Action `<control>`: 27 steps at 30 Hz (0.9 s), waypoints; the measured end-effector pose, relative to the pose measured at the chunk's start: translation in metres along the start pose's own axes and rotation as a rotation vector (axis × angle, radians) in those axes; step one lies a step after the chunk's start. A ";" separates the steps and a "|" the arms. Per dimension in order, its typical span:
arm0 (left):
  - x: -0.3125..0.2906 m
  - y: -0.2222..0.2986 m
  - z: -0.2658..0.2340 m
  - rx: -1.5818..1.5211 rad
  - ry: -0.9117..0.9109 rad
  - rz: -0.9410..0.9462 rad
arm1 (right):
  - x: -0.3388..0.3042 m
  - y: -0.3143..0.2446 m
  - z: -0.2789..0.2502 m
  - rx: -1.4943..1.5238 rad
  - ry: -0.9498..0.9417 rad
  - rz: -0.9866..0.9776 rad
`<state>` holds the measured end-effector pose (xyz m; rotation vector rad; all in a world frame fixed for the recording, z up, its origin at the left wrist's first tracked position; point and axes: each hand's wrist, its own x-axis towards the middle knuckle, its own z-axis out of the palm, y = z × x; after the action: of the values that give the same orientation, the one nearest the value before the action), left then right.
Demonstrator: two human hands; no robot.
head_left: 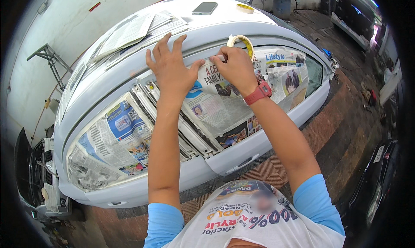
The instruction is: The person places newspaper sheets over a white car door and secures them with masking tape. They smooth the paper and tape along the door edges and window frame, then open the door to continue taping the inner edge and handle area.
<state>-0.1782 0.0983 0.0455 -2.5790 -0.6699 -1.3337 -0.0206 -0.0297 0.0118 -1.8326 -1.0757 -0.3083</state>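
Observation:
My right hand [236, 70], with a red watch on its wrist, is closed on a roll of masking tape [248, 44] at the top edge of the car's front side window. My left hand [173, 71] is spread open at the roof edge beside it, its thumb pointing toward my right fingertips. Newspaper [220, 105] covers most of the front window below my hands. Another newspaper covering [114, 138] lies over the rear side window. Between the two windows runs the bare door pillar [166, 118]. Whether my left thumb presses on tape cannot be made out.
On the white car roof [181, 6] rest a phone [205, 8], a second tape roll [245, 8] and loose newspaper sheets [125, 36]. A metal stand [49, 58] is by the left wall. A dark car [374, 183] stands at right, another with raised hood [41, 174] at left.

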 end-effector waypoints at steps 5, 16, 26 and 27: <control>0.008 0.008 0.011 0.053 -0.015 0.013 | -0.005 -0.002 -0.003 -0.113 0.067 -0.024; 0.016 0.020 0.021 0.036 -0.047 0.045 | -0.015 0.028 -0.008 0.299 0.100 0.109; 0.017 0.022 0.023 0.047 -0.070 0.049 | -0.008 0.031 -0.005 0.067 0.128 -0.023; 0.017 0.021 0.023 0.052 -0.072 0.048 | -0.008 0.031 -0.004 0.046 0.134 -0.035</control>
<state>-0.1430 0.0926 0.0469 -2.5957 -0.6408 -1.1980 0.0004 -0.0423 -0.0095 -1.7293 -1.0144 -0.4176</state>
